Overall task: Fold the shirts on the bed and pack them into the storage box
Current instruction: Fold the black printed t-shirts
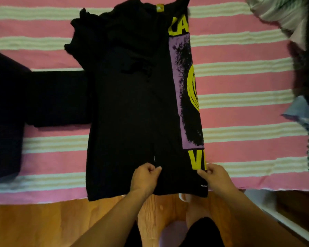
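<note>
Black shirt [132, 107] with purple-yellow print, sides folded inward, lying lengthwise on the striped bed [248, 82]

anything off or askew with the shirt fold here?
Mostly tidy. The black shirt lies lengthwise on the striped bedspread, but its upper left sleeve area is bunched, not flat, and its hem hangs past the bed's edge. The left hand and right hand both pinch the hem.

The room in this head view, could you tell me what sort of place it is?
Probably a bedroom: a bed with a pink striped cover, a wooden floor, and both hands gripping a black shirt.
</note>
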Tool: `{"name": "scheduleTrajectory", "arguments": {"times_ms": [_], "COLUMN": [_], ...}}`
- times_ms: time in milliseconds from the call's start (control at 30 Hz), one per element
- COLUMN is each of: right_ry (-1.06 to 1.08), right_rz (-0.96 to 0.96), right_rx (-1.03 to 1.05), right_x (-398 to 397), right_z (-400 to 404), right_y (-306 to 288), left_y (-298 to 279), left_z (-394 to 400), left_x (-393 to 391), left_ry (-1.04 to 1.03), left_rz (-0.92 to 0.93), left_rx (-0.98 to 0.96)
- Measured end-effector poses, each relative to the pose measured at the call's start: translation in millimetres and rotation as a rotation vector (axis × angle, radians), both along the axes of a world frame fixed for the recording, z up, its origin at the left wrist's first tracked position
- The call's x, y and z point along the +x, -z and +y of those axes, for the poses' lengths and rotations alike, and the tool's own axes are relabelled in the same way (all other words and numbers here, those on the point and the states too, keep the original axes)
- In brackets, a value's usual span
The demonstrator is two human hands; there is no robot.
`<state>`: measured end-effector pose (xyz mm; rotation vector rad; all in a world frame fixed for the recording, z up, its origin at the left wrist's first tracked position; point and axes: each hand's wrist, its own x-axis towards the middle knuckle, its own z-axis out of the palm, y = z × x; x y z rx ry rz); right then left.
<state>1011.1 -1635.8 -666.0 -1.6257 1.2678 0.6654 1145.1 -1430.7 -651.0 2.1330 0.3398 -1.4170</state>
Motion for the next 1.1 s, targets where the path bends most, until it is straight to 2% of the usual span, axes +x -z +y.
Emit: {"name": "scheduleTrajectory", "arguments": {"times_ms": [100, 200, 300, 367, 533, 633, 767, 900, 1000, 1100], "right_ry": [-0.132, -0.453, -0.766, -0.873, -0.823, -0.880, -0.967, -0.908, -0.998, -1.076], "right_rz": [0.085, 0.197, 0.307, 0.198, -0.202, -0.377, -0.430, -0.474, -0.427, -0.335], "right_rx": [-0.033, -0.040, 0.018, -0.079, -0.425, -0.602, -0.818, -0.764, -0.727, -0.769], "right_x": [-5.7, -1.2, 37.3, 88.3, 261.8, 358.0, 446.6, 507.8, 536.1, 549.3], "right_z": [-13.2, -22.6, -54.1, -91.1, -169.0, -201.6, -241.9, -260.8, -269.7, -289.0], "right_y": [-3.0, -13.2, -25.9, -29.9, -35.2, -31.2, -1.7, 19.4, 24.7, 23.9], "left_y": [1.5, -8.8, -11.5, -11.8, -11.3, -1.0, 15.0, 33.9, 40.9, 44.8], "left_z": [-0.6, -1.7, -11.2, -18.3, -41.9, -62.8, -100.4, -127.6, -141.2, -142.3], "left_x": [-10.9, -23.4, -10.0, 20.3, 143.2, 223.6, 305.3, 358.6, 390.6, 405.8], "left_ry": [0.041, 0.135, 0.277, 0.203, -0.287, -0.407, -0.443, -0.494, -0.516, -0.632], "left_rz": [-0.108, -0.212, -0.099, -0.053, -0.304, -0.429, -0.592, -0.673, -0.682, -0.630], "left_rx": [0.075, 0.184, 0.271, 0.264, 0.120, 0.066, 0.105, 0.157, 0.160, 0.036]}}
